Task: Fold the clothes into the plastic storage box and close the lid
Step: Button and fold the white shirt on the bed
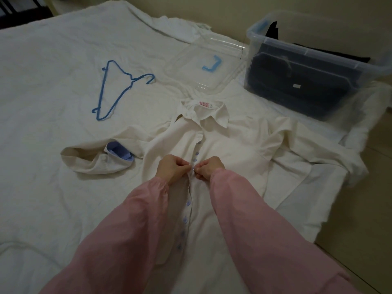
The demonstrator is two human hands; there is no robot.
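Note:
A cream shirt [231,145] with small blue buttons lies face up on the bed, collar away from me, its left sleeve bunched with a blue cuff lining showing. My left hand [172,167] and my right hand [209,167] pinch the two edges of the shirt's front placket at a button in the middle. The clear plastic storage box [314,52] stands at the back right with dark folded clothes inside. Its clear lid [212,64], with a blue clip, lies flat on the bed to the left of the box.
A blue wire hanger [118,90] lies on the white bedsheet [53,166] at the back left. The bed's right edge drops to a beige floor [360,230]. A crumpled white cloth [180,28] sits behind the lid.

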